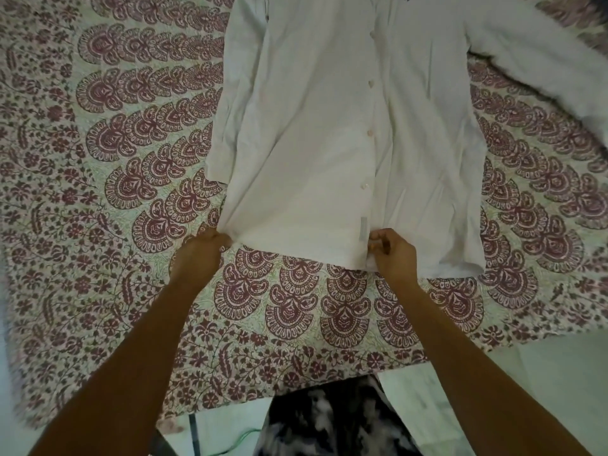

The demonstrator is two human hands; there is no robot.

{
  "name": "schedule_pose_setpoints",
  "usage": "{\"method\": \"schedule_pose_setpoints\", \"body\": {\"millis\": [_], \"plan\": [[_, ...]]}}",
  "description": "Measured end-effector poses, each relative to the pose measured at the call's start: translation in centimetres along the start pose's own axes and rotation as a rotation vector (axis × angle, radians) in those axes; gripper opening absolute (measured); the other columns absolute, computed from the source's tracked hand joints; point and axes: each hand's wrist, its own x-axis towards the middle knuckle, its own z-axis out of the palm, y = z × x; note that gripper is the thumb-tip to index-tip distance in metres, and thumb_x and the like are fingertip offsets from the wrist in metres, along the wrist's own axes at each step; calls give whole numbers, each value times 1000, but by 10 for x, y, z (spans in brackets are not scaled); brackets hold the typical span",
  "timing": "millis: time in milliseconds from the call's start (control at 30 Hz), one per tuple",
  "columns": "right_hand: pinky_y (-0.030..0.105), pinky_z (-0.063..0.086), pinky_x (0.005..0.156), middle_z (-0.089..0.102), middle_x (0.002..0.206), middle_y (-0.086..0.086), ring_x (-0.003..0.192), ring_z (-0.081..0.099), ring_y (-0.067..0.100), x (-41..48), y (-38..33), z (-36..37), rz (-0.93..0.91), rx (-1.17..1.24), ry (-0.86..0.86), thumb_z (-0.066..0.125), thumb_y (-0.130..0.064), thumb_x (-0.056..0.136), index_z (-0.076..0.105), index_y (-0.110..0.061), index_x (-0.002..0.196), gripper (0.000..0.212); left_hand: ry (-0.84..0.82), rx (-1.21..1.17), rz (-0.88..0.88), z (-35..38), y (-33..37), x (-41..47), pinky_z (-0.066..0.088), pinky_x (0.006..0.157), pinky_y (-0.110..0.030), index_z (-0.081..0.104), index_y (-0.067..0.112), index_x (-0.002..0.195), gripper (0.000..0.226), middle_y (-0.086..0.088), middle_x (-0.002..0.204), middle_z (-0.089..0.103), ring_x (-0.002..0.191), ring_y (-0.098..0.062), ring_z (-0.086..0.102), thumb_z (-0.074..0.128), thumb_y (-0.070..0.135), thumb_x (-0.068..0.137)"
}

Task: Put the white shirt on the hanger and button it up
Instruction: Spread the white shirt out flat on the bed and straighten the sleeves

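The white shirt (316,126) lies flat on the patterned bedspread (115,166), front up, hem toward me and collar end at the top of the view. Several pale buttons run down its placket, fastened as far as I can tell. My left hand (197,255) pinches the shirt's lower left hem corner. At the bottom of the placket, beside a small grey label, my right hand (393,255) pinches the hem. One sleeve lies along the shirt's left side; the other spreads out to the upper right. No hanger shows, apart from a small dark shape at the top edge.
The maroon-and-cream bedspread covers the bed, and its near edge (296,383) runs across the lower part of the view. Below it lie pale floor (543,373) and my dark patterned clothing (329,422). A green cable (243,437) lies on the floor.
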Motion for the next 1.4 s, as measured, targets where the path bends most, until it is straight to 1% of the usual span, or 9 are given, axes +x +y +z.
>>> {"method": "schedule_pose_setpoints", "body": {"millis": [367,500,600,733,833,1000,1133,1233,1400], "plan": [[28,44,49,63,72,5,54,56,19,-21,-3,11,-61,95,23,50,-6,90,43,-9,121,32,134,-164,-69,-10,6,15,45,66,-32,68,13,98,23,-8,105,64,80,-32,62,52,4,85],[27,35,53,52,66,6,61,45,22,-20,-8,22,31,59,-103,47,-8,93,53,-10,91,7,117,-225,-59,-16,1,27,47,69,-33,68,12,101,24,-9,108,63,84,-31,62,50,4,86],[29,29,51,47,64,8,64,43,21,-20,-13,26,107,-6,-120,41,-23,93,47,-12,76,22,99,-259,-43,-21,-5,32,49,70,-34,68,12,101,24,-10,108,64,83,-31,64,51,4,86],[38,44,75,53,103,13,87,53,30,-23,-46,31,108,-148,216,34,-37,76,51,-4,116,54,132,-317,-38,-36,-23,49,50,65,-32,69,14,95,22,-8,101,65,74,-28,62,53,5,85],[43,43,81,54,111,22,98,54,38,-9,-81,42,-40,-210,383,35,-38,79,49,1,121,59,200,-394,-91,-55,-38,71,48,62,-31,69,15,95,21,-10,93,66,71,-28,62,53,5,84],[41,42,84,57,115,16,103,54,35,34,-141,77,-184,-205,249,34,-36,79,52,-5,119,53,96,-610,-339,-66,-43,120,50,78,-32,55,13,120,37,-10,112,67,95,-27,64,61,29,87],[43,38,101,46,137,20,124,47,36,65,-166,108,-309,-364,45,39,-33,81,43,-2,133,61,-57,-653,-328,-54,-38,146,50,87,-38,50,12,124,52,-9,116,65,102,-28,62,69,34,81],[41,26,111,23,153,9,139,26,26,76,-163,121,-259,-554,-108,49,-27,89,28,-13,143,59,57,-688,-343,-51,-37,152,49,71,-28,60,10,112,30,-6,95,68,82,-23,64,65,18,83],[40,25,111,22,154,4,139,28,23,78,-159,120,-230,-590,-71,49,-27,90,29,-17,143,57,518,-824,-484,-72,-67,150,39,54,-18,62,3,82,20,-12,87,56,67,-14,49,53,20,76]]}}
